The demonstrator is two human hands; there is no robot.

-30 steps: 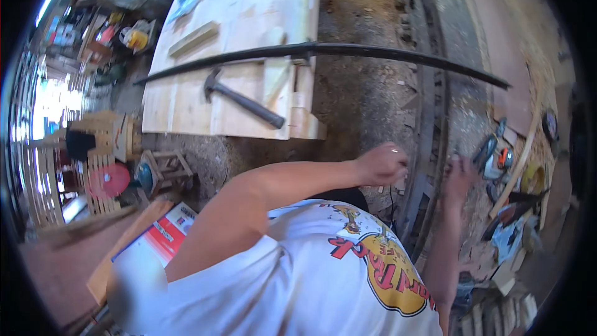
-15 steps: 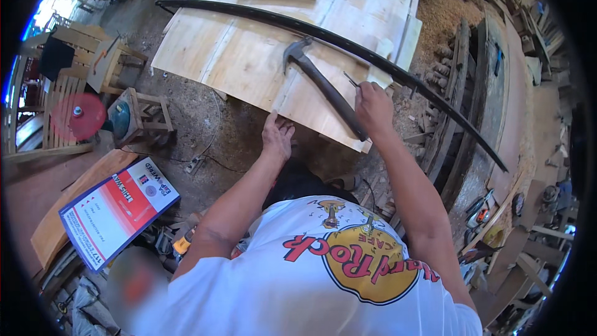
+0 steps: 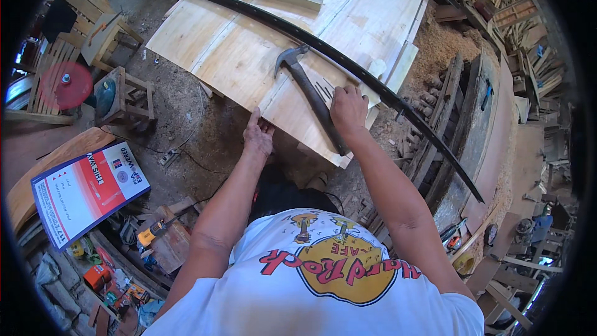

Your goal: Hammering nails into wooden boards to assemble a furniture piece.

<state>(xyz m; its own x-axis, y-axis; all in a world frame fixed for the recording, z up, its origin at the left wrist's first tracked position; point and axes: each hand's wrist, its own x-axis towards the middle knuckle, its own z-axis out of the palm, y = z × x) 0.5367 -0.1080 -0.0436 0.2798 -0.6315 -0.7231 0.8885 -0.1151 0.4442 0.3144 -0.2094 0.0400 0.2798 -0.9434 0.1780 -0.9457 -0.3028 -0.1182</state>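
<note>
Bright light (image 3: 15,89) is showing at the left edge of the frame. Slatted wooden furniture (image 3: 93,6) is standing at upper left, with a wooden stool (image 3: 120,87) below it. Sawdust (image 3: 438,25) is covering the floor (image 3: 174,96) at upper right, where loose timber (image 3: 548,74) is lying about.

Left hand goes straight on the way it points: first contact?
The near edge of the wooden panel, right at the left hand; if over the top, probably the hammer. Depth is unclear.
</note>
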